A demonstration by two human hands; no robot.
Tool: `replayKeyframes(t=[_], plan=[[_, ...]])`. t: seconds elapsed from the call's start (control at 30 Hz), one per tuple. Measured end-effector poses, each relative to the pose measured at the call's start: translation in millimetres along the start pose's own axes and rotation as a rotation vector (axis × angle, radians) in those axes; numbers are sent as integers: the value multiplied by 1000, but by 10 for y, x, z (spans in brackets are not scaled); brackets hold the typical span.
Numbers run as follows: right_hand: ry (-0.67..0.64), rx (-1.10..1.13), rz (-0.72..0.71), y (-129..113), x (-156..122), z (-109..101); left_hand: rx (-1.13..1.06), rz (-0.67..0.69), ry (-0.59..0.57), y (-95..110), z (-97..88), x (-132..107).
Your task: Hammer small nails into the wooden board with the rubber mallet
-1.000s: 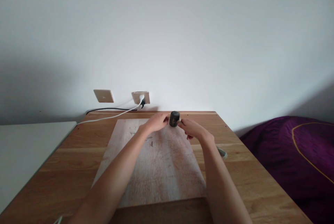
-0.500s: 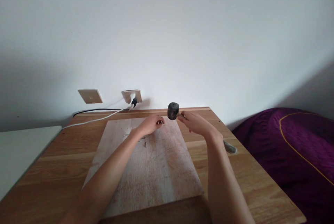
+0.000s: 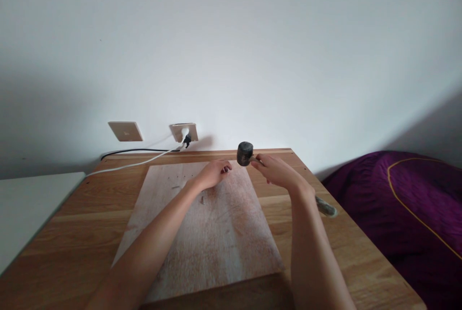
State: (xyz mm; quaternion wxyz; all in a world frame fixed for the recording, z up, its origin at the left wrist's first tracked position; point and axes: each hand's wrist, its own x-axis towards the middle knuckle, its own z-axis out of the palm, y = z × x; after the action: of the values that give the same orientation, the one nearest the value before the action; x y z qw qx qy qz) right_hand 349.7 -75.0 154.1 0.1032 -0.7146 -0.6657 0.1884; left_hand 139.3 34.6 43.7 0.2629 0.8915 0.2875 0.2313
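Observation:
My right hand (image 3: 275, 171) grips a hammer close under its dark round head (image 3: 244, 153), which hangs just above the far end of a pale wooden board (image 3: 216, 233). The end of the hammer's handle (image 3: 327, 208) sticks out behind my right wrist. My left hand (image 3: 212, 174) rests on the board's far end with its fingers pinched together on something small that I cannot make out. A few small nails (image 3: 202, 200) lie on the board beside my left wrist.
The board lies on a wooden table (image 3: 72, 233) against a white wall. A blank plate (image 3: 125, 131) and a socket (image 3: 184, 132) with a white cable and a black cable sit on the wall. A white surface (image 3: 32, 204) is left, purple bedding (image 3: 407, 204) right.
The hammer head lifted off the spot beside my left fingers and moved right and up. My left hand stayed pinched on the board. The view shifted slightly.

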Motion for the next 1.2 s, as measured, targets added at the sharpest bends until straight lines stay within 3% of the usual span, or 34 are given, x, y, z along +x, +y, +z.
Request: replayKeyframes(t=[0.57,1.2], plan=[[-104,-24,47,6,111,127,16,-47,-14,-14,-20,-3],[-94,-31,34,18,98,107,23,-17,1,9,-10,-2]])
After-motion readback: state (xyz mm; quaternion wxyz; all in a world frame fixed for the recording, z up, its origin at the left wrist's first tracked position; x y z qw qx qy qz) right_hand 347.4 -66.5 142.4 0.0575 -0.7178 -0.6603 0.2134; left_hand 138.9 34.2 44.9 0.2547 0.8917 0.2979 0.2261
